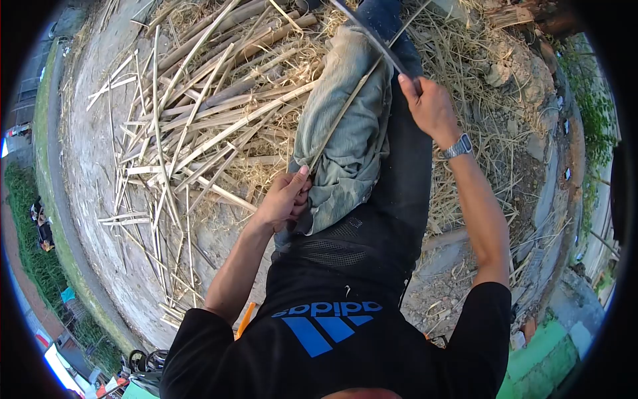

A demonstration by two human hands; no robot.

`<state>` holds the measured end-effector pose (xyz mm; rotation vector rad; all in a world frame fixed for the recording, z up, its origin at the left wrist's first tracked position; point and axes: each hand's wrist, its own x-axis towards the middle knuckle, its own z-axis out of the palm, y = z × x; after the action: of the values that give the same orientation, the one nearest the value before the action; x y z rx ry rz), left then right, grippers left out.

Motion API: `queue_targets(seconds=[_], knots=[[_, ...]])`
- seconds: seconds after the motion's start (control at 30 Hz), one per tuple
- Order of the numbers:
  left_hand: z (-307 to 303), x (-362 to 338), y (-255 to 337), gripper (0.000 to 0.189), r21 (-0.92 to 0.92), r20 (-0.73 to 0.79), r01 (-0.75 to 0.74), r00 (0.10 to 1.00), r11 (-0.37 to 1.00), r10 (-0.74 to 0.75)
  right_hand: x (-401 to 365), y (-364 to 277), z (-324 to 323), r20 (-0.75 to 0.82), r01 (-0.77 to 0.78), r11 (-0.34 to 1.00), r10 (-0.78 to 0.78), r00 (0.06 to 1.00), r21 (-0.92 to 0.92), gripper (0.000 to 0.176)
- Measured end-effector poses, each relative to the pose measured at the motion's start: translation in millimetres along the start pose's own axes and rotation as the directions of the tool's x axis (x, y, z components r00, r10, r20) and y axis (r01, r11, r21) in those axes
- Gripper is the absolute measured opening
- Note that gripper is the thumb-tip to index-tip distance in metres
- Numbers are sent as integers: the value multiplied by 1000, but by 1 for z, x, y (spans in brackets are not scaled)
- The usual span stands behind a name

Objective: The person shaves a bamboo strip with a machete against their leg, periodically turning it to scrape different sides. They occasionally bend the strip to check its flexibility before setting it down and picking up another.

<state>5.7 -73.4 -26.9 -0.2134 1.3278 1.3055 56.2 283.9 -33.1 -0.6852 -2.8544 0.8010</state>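
My left hand [286, 198] pinches the near end of a thin bamboo strip [345, 110] that lies slanted across a grey-green cloth [352, 133] draped over my knee. My right hand [430, 105], with a metal watch [457, 147] on the wrist, grips the handle of a long knife [369, 33]. The dark blade runs up and to the left from that hand and crosses the far part of the strip. I wear a black shirt with a blue logo [329, 326] and dark trousers.
A heap of split bamboo slats [212, 106] and shavings covers the concrete ground [93, 153] to my left. Straw, rubble and stones [512, 66] lie at the right. A green strip [545, 359] shows at the bottom right, and an orange stick [244, 319] by my left elbow.
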Motion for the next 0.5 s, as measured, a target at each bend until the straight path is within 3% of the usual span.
queue_targets(seconds=[0.07,0.13,0.17,0.23,0.27,0.33,0.5], knots=[[0,-3,5,49,0,1,8,1000,1000,-8,5,2,-1,-43,-45,998,46,998,44,64],[1,-2,13,49,-7,6,17,1000,1000,-17,-21,-27,-5,110,-11,976,-13,994,215,65],[-1,-1,18,49,-36,45,25,999,999,-23,-33,-40,-6,223,-25,979,-20,975,200,60],[-6,-1,17,51,-57,99,50,994,997,-44,-52,-59,-1,218,138,981,-166,962,139,51],[-9,-1,16,51,-65,96,65,994,996,-59,-58,-63,2,233,129,981,-160,959,143,51],[-10,-2,21,51,72,129,39,991,997,-48,-63,-69,6,268,227,963,-258,928,143,48],[3,-5,28,51,100,110,12,994,995,-23,-73,-76,7,329,110,970,-179,927,218,47]])
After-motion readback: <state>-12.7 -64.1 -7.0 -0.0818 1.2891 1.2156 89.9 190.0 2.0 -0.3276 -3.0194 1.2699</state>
